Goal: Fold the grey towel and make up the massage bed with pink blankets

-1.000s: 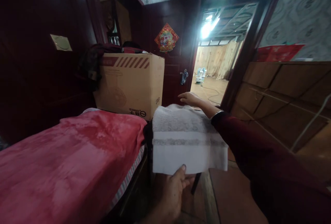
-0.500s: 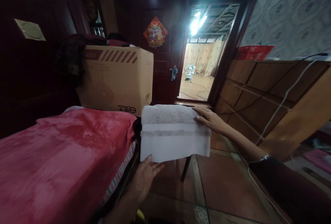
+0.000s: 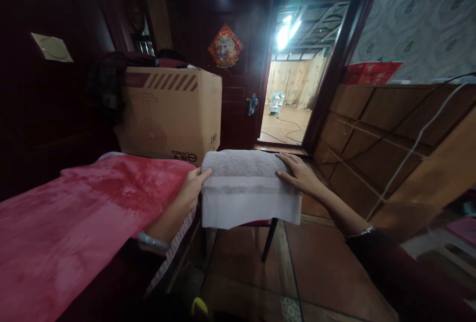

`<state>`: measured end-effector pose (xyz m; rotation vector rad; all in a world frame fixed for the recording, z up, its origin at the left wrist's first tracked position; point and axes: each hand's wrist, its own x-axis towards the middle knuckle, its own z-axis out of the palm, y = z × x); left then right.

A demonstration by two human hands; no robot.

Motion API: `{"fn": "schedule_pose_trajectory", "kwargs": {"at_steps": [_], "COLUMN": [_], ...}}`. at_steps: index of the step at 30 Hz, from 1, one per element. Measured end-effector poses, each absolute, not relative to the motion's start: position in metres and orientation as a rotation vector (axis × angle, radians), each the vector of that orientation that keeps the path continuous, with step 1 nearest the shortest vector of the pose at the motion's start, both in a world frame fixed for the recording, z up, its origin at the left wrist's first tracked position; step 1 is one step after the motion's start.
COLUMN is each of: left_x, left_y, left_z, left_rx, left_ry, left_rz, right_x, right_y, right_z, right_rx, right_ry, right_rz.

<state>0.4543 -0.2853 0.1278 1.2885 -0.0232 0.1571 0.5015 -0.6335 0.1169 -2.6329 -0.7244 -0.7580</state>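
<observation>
A light grey and white towel (image 3: 245,166) hangs over a chair or stool, its white lower part falling down the near side. A dark chair leg (image 3: 269,240) and a bit of red show beneath it. My left hand (image 3: 191,183) holds the towel's left edge, thumb in front and the other fingers partly hidden. At the upper right corner my right hand (image 3: 297,173) grips the cloth, thumb on the front face and fingers over the top.
On the left is a bed with a pink-red blanket (image 3: 122,198). A large cardboard box (image 3: 167,114) stands behind it. Wooden drawers (image 3: 349,138) with a hanging cable (image 3: 412,138) line the right, and a doorway opens ahead. Something yellow (image 3: 200,306) lies low in front.
My left hand has moved up from below the towel's lower edge to its left side and taken hold. The right hand stays at the upper right corner.
</observation>
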Motion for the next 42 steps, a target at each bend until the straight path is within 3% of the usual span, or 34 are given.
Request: {"fn": "schedule_pose_trajectory", "kwargs": {"at_steps": [3, 8, 11, 14, 19, 23, 42], "left_x": [0.472, 0.479, 0.474, 0.470, 0.489, 0.508, 0.502], "left_y": [-0.290, -0.272, -0.270, -0.292, -0.334, -0.335, -0.308], "left_z": [0.131, 0.124, 0.133, 0.150, 0.164, 0.160, 0.156], "left_rx": [1.306, 1.523, 1.821, 2.229, 2.617, 2.656, 2.729], "left_ry": [0.005, 0.067, 0.047, -0.371, -0.914, -0.923, -0.923], "left_rz": [0.314, 0.272, 0.620, 0.905, 0.682, 0.503, 0.563], "right_x": [0.503, 0.503, 0.495, 0.488, 0.495, 0.504, 0.500], "right_y": [-0.635, -0.635, -0.624, -0.601, -0.573, -0.572, -0.603], "right_z": [0.116, 0.117, 0.124, 0.134, 0.141, 0.135, 0.122], "right_rx": [-2.612, -2.668, -2.748, -2.753, -2.770, -2.723, -2.762], "right_ry": [-0.722, -0.709, -0.645, -0.734, -0.900, -0.927, -0.902], "right_rz": [-0.758, -0.745, -0.829, -0.933, -0.857, -0.835, -0.913]}}
